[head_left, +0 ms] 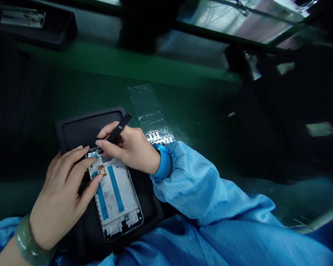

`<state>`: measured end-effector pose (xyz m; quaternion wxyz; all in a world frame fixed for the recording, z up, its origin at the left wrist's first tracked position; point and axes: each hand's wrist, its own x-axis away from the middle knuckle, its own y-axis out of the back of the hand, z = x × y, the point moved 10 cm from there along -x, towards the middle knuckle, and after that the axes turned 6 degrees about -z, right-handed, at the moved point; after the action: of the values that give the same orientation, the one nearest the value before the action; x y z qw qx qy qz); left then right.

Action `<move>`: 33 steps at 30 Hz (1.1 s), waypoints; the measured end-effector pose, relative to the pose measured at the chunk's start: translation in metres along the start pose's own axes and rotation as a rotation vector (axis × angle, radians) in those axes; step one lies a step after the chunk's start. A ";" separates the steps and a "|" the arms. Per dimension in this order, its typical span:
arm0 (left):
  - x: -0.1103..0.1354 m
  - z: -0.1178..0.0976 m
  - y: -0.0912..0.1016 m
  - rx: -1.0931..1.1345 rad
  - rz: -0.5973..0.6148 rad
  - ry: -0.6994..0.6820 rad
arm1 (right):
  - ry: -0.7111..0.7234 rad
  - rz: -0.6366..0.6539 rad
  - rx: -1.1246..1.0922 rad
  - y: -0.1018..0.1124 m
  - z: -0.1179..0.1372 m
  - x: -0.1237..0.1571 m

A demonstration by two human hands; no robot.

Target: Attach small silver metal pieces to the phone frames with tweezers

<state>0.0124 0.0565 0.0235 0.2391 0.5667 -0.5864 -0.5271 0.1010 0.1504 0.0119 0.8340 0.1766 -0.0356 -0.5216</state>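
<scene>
A pale-blue woven smock drapes across a worker's lap below a black rubber tray, at a green electronics bench desk. At far left, a mottled green jade bangle circles the left wrist just below the tray's edge. The left hand spreads over the tray, its grip part open: the fingertips lie along the upper left side of a smartphone display frame, though how firmly they hold it cannot be told. The frame lies face down and tilted on the tray, showing a grey-white back, two long blue adhesive strips and a small copper-orange flex patch. A tiny blue piece sits at its top end, where the work is concentrated.

From the right, the right hand closes its grip on slim black plastic tweezers, pinched between thumb and forefinger, with the tips brought down behind the fingers at the frame's top end; what they hold, if anything, cannot be seen. A bright blue wrist cuff and billowing smock sleeve trail toward the tray's right. Beyond the tray's upper right corner lies a clear plastic strip carrying small silver parts. No writing is legible.
</scene>
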 end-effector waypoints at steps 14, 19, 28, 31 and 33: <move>-0.002 -0.009 -0.003 -0.145 0.000 -0.056 | 0.212 0.111 0.185 -0.007 0.022 0.001; -0.003 -0.013 -0.002 -0.197 -0.002 -0.064 | 0.259 0.140 0.179 -0.007 0.027 0.001; 0.000 -0.006 -0.004 -0.118 0.015 -0.012 | -0.011 -0.077 -0.278 0.018 0.005 -0.012; -0.001 -0.005 -0.005 -0.114 0.012 -0.005 | -0.028 -0.039 -0.262 0.009 0.001 -0.012; -0.001 -0.006 -0.005 -0.113 0.016 -0.008 | -0.026 -0.020 -0.232 0.005 -0.001 -0.010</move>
<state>0.0200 0.0562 0.0212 0.2727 0.5456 -0.5609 -0.5597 0.1011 0.1614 0.0144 0.8431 0.0724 0.0159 -0.5326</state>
